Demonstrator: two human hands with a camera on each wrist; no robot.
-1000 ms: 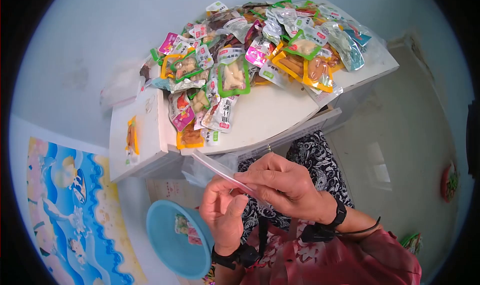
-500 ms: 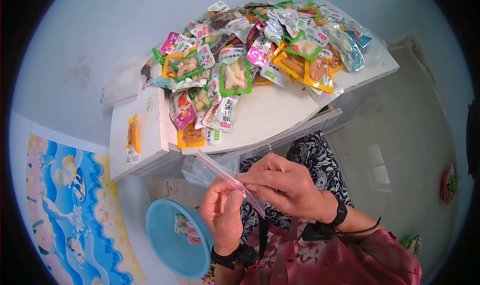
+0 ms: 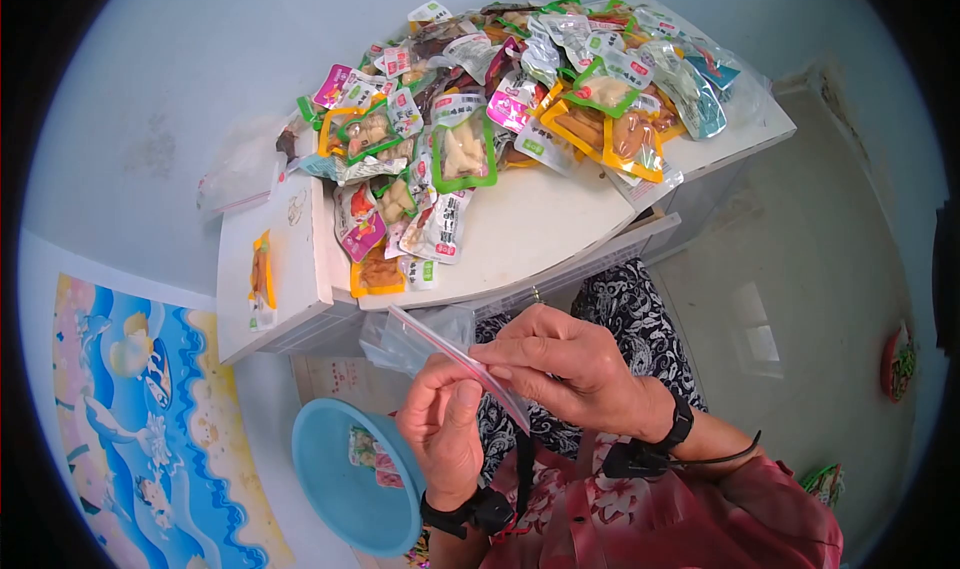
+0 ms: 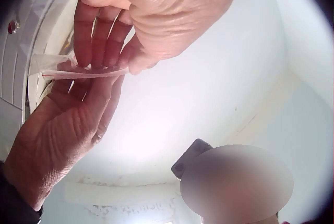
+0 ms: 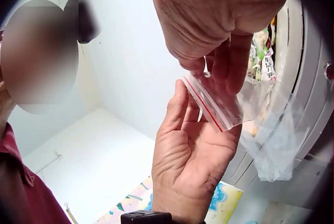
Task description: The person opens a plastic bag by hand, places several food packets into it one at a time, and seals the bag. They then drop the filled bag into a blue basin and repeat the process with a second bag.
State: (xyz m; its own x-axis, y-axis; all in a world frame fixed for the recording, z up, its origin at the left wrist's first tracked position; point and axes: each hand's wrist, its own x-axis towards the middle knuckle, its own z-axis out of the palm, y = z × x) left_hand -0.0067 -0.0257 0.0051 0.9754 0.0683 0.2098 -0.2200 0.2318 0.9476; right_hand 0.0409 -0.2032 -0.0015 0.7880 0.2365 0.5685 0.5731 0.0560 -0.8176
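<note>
Currently, the left hand [image 3: 443,437] and right hand [image 3: 572,366] are both pinching the red-striped zip-lock bag [image 5: 222,105]. Its long mouth edge [image 3: 432,335] is slanting between them toward the bench [image 3: 535,221].

In front of you, the white table [image 3: 555,231] with a curved front edge carries a heap of sealed food packets [image 3: 464,154], which reaches that edge at your left. The adjoining white side surface [image 3: 292,264] carries one orange-edged packet [image 3: 262,274]; a clear plastic bag [image 3: 240,177] lies at its far end.
</note>
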